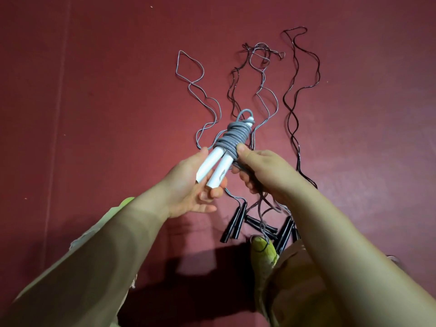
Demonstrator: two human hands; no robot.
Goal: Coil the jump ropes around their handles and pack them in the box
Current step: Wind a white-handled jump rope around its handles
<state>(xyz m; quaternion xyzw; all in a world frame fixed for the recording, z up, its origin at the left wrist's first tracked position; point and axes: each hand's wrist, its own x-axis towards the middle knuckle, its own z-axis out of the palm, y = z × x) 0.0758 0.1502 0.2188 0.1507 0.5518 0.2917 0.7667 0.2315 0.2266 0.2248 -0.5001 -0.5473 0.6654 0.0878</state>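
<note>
With the left hand [188, 182] gripping the white handles [212, 169] and the right hand [262, 171] pinching the grey coil [232, 138], a loosened pinch could let the wraps spring off.

Two hands meet above the floor [106, 90] at the centre of the view. The left hand [188, 185] holds the near ends of two handles [212, 168] lying side by side; the right hand [262, 173] pinches the rope coil [232, 140] wound around their far ends. Beyond and to the right, loose ropes [292, 90] trail away across the floor. Nearer the person, below the right hand, lie several more handles [236, 223].
</note>
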